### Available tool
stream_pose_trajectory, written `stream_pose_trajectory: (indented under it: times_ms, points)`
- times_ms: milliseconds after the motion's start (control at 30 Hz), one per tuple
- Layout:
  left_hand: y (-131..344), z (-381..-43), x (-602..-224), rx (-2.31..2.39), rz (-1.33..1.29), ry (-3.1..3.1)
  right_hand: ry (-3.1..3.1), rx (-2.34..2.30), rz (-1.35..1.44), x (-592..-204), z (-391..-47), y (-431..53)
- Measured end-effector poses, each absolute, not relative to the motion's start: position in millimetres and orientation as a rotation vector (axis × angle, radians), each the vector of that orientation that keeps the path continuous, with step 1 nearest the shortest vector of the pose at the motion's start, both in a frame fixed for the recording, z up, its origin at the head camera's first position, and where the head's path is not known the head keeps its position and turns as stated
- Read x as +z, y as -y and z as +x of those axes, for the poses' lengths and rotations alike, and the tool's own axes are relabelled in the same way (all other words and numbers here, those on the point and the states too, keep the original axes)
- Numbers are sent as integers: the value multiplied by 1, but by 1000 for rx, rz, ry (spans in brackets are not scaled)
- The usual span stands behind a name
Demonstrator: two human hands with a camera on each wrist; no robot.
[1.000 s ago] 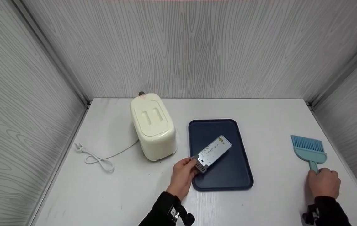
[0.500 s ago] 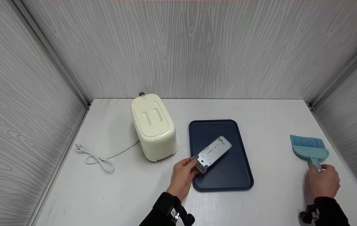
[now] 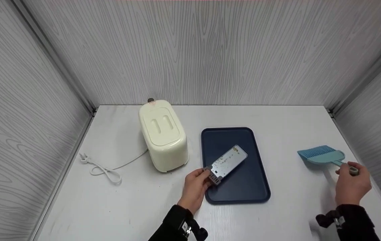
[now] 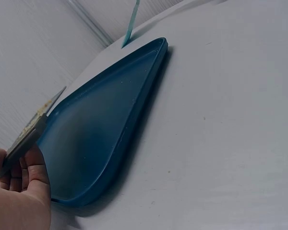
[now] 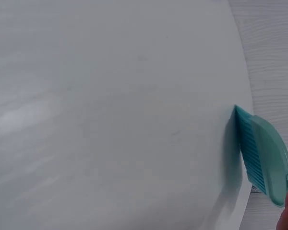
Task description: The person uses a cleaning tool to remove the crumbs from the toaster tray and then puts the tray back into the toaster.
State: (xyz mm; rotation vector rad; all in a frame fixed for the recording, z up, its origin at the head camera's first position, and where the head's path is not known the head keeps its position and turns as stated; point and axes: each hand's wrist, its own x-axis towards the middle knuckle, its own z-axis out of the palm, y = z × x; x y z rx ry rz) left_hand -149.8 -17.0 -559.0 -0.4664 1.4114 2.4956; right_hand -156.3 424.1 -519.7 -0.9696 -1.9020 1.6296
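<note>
Black sleeves (image 3: 170, 225) carry black knobs (image 3: 202, 234) and silvery fittings (image 3: 185, 227).

Free room between navy tray (image 3: 250, 185) and blue brush (image 3: 328, 157) — left of the tray, bulky cream appliance (image 3: 164, 134) in the way

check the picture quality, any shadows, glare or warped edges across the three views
Head view: even light, soft shadows by the brush and right hand; left wrist view: dim and bluish, a dark shadow beside the tray; right wrist view: pale glare at the picture's left on the table, whose edge looks bowed.
</note>
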Motion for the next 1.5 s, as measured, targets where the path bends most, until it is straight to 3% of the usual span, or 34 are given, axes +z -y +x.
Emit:
stream_pose_trajectory:
  times_ms: [333,767,1500]
  points:
    - [18,-148,-557,2500,-435,-1406,2120,1323,-785,-497,-168,-398]
    - [20,-146,-557,2492,-431,-1406,2349,869,-223,-483,-176,-367]
    - [21,-147,-557,2479,-461,-1427,2695,950,-180,-500,-188,-356]
